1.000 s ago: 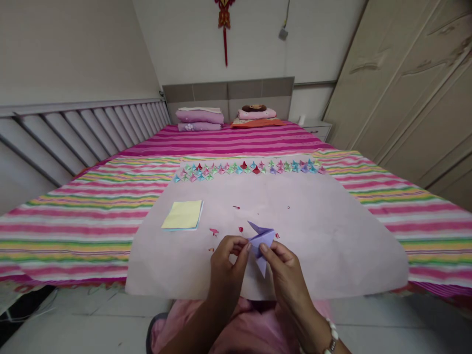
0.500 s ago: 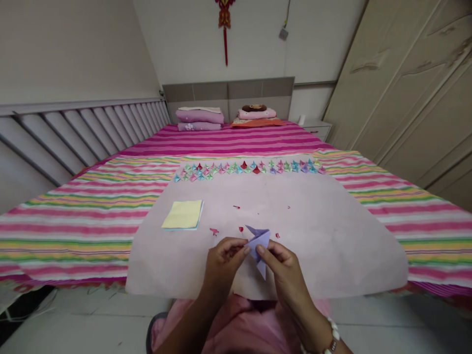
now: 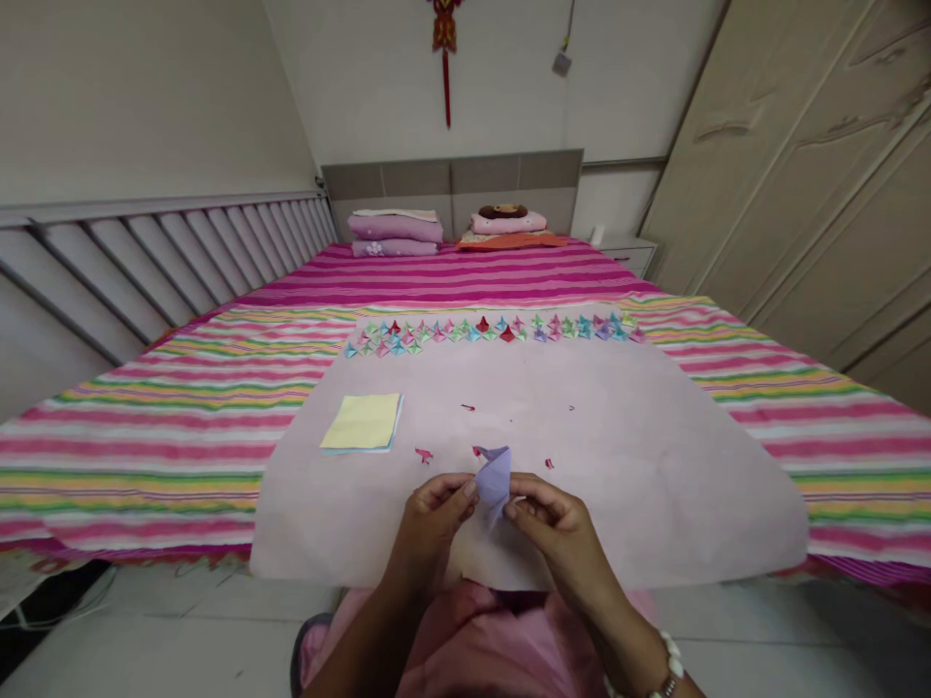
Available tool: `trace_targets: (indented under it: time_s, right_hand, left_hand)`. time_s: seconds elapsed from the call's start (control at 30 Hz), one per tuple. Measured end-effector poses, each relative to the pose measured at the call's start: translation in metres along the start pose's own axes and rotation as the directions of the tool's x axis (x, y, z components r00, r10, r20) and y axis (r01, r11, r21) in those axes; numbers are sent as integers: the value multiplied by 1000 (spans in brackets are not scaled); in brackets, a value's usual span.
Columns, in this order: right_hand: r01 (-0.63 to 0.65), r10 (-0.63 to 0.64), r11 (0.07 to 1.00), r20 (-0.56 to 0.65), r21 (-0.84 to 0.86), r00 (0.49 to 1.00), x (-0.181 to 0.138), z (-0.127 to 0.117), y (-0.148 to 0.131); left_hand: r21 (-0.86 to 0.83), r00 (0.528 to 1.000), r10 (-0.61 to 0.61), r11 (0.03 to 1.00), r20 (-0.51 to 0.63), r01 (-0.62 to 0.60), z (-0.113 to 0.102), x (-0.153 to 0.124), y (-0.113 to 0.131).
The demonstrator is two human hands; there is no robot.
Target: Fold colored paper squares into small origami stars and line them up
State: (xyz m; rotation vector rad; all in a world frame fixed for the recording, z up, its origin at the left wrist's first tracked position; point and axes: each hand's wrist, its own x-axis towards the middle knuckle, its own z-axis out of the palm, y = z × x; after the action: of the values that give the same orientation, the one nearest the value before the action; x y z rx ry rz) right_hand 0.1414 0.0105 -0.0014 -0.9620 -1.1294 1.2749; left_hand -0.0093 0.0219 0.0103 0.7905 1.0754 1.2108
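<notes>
The purple paper (image 3: 495,480), partly folded, is held just above the pale sheet (image 3: 618,456) near its front edge. The left hand (image 3: 433,509) pinches its left side between thumb and forefinger, and the right hand (image 3: 553,519) pinches the right side likewise. A fold looks under way, though the crease itself is hard to see. Flattening it would call for matched edges. A yellow stack (image 3: 362,423) lies to the left, and a row of folded pieces (image 3: 495,332) lines the far edge.

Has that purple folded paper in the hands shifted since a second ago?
Yes. The purple paper has moved left, away from the red scrap lying on the pale sheet.
</notes>
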Motion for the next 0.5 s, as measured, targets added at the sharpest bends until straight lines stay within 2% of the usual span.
trace_targets:
  time_s: [0.17,0.27,0.5]
  right_hand:
    - [75,-79,992,-43,-102,996,2,0,-1]
    - [88,-102,980,-71,-180,992,3,0,-1]
    - [67,-95,973,-122,-222,988,2,1,-2]
  left_hand:
    - [-15,999,-39,999,13,39,0,-2,-3]
    - [31,999,-30,999,19,29,-2,-2,-4]
    - [266,984,149,949,99,-171,-4,-7,-3]
